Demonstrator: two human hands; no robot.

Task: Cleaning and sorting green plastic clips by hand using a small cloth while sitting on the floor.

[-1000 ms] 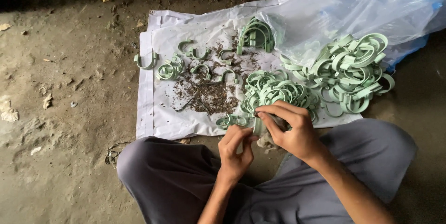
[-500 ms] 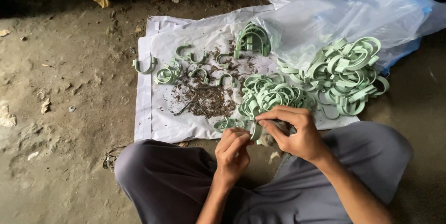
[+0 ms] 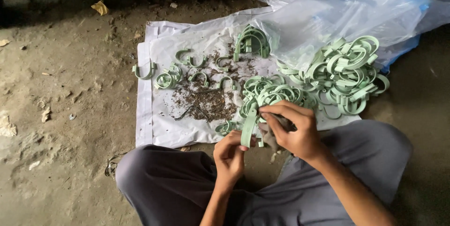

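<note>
I sit cross-legged on a dirt floor in grey trousers. My left hand [image 3: 229,153] pinches the lower end of a pale green plastic clip [image 3: 249,126]. My right hand [image 3: 291,130] grips the same clip at its upper end and also has a small dark object tucked under its fingers. Just beyond my hands lies a heap of the same green clips [image 3: 269,92] on a white sheet [image 3: 154,127]. A larger pile of clips [image 3: 344,73] rests to the right.
Brown crumbly debris [image 3: 206,99] covers the middle of the sheet, with loose clips [image 3: 168,78] scattered around it and a stacked bunch [image 3: 252,41] at the back. A clear plastic bag [image 3: 356,10] lies at the far right. Bare dirt floor surrounds the sheet.
Both hands stay in front of my lap on the clip. The clip between them now stands more upright and shows more of its length.
</note>
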